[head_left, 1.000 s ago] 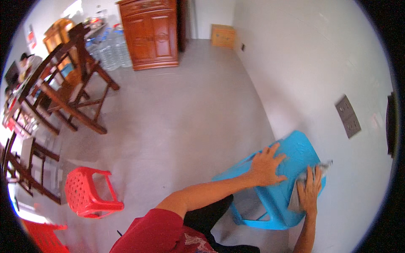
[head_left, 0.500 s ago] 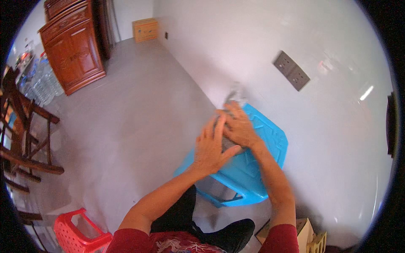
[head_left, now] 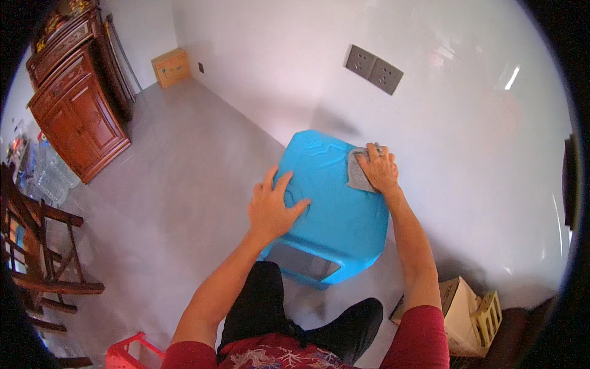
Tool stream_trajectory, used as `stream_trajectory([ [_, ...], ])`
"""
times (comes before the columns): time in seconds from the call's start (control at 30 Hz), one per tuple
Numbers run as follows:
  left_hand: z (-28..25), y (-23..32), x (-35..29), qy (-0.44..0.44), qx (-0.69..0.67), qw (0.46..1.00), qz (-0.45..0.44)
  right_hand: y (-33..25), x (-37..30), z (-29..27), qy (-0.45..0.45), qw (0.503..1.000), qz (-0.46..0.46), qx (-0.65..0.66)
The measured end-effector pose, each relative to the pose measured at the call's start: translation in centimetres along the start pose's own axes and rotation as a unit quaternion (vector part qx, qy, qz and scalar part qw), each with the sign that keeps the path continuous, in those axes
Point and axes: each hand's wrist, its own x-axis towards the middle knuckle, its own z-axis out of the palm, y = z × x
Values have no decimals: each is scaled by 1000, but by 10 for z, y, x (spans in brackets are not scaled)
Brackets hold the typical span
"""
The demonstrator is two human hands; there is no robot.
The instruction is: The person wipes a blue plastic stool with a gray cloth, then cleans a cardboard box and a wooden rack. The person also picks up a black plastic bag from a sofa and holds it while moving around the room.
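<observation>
The left hand (head_left: pixel 270 212) was spread open, fingers apart, touching the left side of the blue stool (head_left: pixel 332 215). The right hand (head_left: pixel 381 172), fingers bent, gripped a grey cloth (head_left: pixel 357 171) against its far right edge. The stool stood beside the wall (head_left: pixel 479 166).

dark-red shirt (head_left: pixel 270 342) | short sleeves (head_left: pixel 419 337) | pale branching print (head_left: pixel 261 358) on front | black trousers (head_left: pixel 253 301)
</observation>
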Motion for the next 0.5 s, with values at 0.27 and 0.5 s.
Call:
stream_trajectory([
  [0.27, -4, -12, -2, -9, 13, 999, -28, -46, -92, -55, 15, 998, 2, 63],
  [0.5, -12, 2, -4, -50, -11, 998, -36, -79, -152, -114, -143, 987, -5, 74],
])
